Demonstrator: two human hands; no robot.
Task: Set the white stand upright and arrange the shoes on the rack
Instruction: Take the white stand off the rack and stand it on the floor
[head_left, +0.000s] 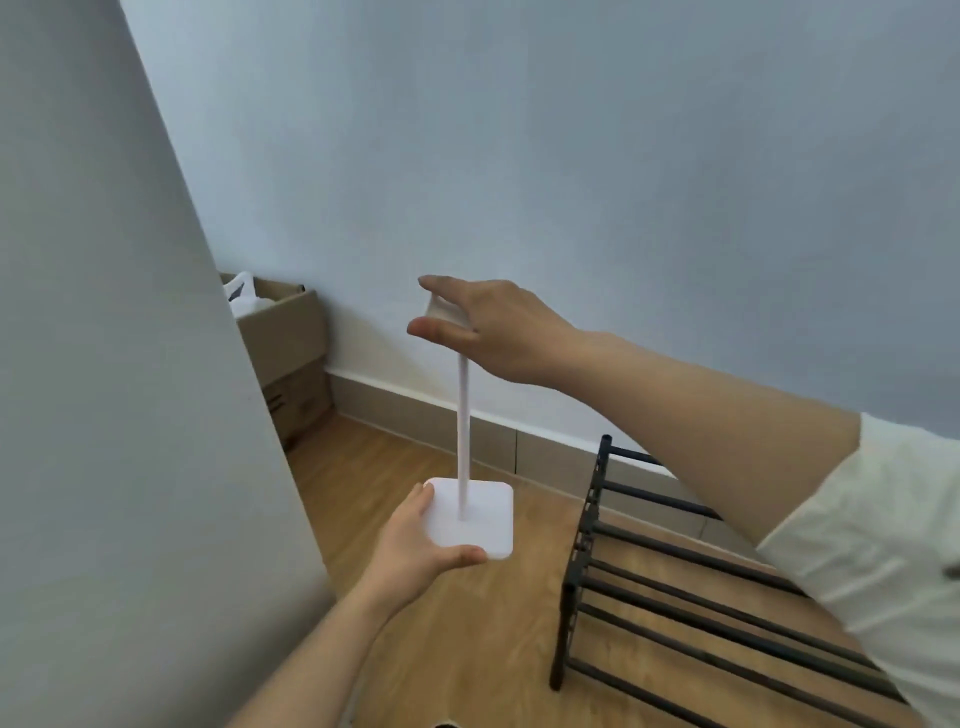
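Holding white stand (463, 431) upright, both hands

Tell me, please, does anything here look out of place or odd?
Nothing looks damaged. The white stand is roughly upright but held above the floor: left hand under its base, right hand at its top. The black rack shows no shoes.
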